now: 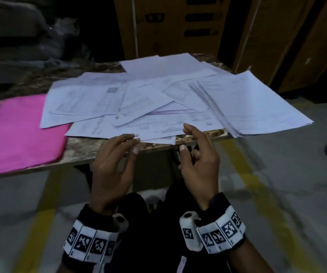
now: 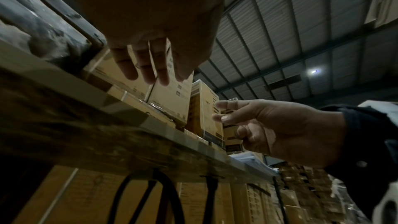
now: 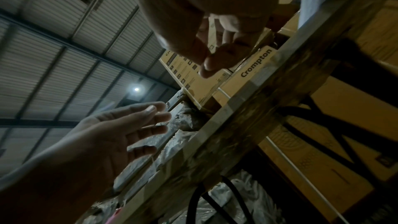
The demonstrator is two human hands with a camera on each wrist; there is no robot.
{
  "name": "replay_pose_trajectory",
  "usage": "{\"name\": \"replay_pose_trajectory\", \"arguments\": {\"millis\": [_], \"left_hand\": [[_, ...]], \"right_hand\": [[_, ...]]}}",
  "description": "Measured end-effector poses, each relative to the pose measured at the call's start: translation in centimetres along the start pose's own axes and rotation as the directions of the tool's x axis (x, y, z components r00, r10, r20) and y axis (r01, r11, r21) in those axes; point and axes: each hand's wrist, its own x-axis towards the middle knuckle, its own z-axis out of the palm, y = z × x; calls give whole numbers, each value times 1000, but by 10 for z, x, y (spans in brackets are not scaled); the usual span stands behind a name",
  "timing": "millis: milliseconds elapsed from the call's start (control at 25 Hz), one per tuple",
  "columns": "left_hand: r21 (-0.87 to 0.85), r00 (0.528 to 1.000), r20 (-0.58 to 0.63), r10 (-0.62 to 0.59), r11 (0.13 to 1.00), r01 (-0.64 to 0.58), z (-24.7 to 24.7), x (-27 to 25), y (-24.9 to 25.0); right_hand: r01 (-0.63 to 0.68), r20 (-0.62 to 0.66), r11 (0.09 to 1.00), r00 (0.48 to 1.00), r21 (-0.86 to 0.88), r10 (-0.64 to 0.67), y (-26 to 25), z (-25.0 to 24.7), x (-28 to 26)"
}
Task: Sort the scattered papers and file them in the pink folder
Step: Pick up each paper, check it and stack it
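Left hand grip is loose, fingers extended and a little spread, holding nothing; fingertips reach the near edge of the lowest sheet at the worktop's front edge, contact not clear. The left wrist view shows the same hand from below with straight fingers and an empty palm. Right hand grip is also empty: index finger and thumb half extended, other fingers loosely curled, hovering just in front of the worktop edge beside the paper pile, index tip close to the near sheets. In the left wrist view the right hand holds nothing; in the right wrist view the right hand shows thumb and index tips near each other with nothing between them, and the left hand is flat-palmed.

Scattered papers lie overlapping across the middle and right of the worktop; a thicker fanned stack at the right overhangs the edge. Pink folder lies flat and closed at the left end of the worktop, its right edge under a corner of the leftmost sheet.

Both wrists wear black bands with white marker tiles. Brown cardboard boxes stand behind the worktop. The grey floor has yellow lines.
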Motion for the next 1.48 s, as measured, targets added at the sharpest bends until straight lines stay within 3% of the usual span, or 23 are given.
{"name": "replay_pose_trajectory", "arguments": {"millis": [240,440,560,720,840,1040,1320,1480], "left_hand": [[132,993,-68,-101,985,109,-60,24,-53],[136,983,-76,-169,974,178,-68,44,-83],[128,958,-75,-276,950,284,-59,59,-96],[307,903,85,-422,873,379,-42,80,-119],[436,811,215,-544,797,419,-30,82,-122],[610,738,348,-578,737,290,-18,76,-126],[635,859,260,-441,748,192,-17,73,-124],[501,860,333,-387,845,186,-19,69,-123]], "right_hand": [[45,88,999,995,26,-48,-29,65,17],[102,105,995,989,-11,-100,-40,89,31],[159,66,986,986,-55,-155,-45,98,48],[94,77,995,993,-42,-91,-35,110,75],[-57,131,998,990,12,55,-18,115,84],[-184,248,982,950,-47,190,-6,114,87],[-228,256,974,941,-2,221,-7,109,87],[-295,267,954,925,53,271,-7,106,87]]}}
